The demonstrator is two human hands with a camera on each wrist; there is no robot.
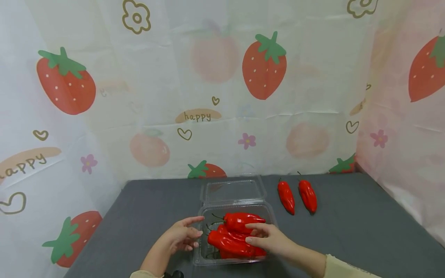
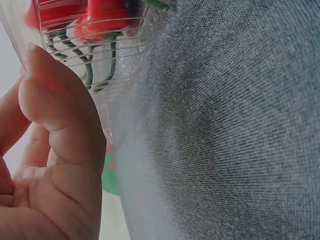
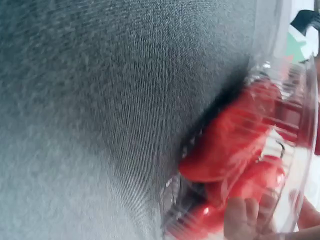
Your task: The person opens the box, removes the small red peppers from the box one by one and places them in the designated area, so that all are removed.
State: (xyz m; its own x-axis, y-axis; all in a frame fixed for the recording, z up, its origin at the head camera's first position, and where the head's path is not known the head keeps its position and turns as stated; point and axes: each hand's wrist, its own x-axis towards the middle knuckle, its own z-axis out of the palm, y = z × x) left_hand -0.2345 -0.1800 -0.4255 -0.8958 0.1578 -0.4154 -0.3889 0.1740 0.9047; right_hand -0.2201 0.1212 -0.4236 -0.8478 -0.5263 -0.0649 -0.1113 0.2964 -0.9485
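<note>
A clear plastic clamshell box [image 1: 211,263] holds several glossy red peppers [image 1: 231,245] with dark green stems, piled toward its right side. My left hand [image 1: 179,237] is at the box's left wall, fingers loosely bent and thumb tip by the rim; nothing is in its grasp. Over the box's right side reaches my right hand [image 1: 271,240], thumb and forefinger spread apart at the tips of the peppers. In the right wrist view, the peppers [image 3: 230,137] show through the clear wall, and the fingers [image 3: 240,220] of my right hand appear at the bottom.
The box's clear lid [image 1: 233,192] lies folded back behind it. Two more red peppers, a left one [image 1: 286,197] and a right one [image 1: 308,196], lie at the back right of the grey cloth-covered table [image 1: 347,231]. A strawberry-patterned curtain [image 1: 215,154] hangs behind.
</note>
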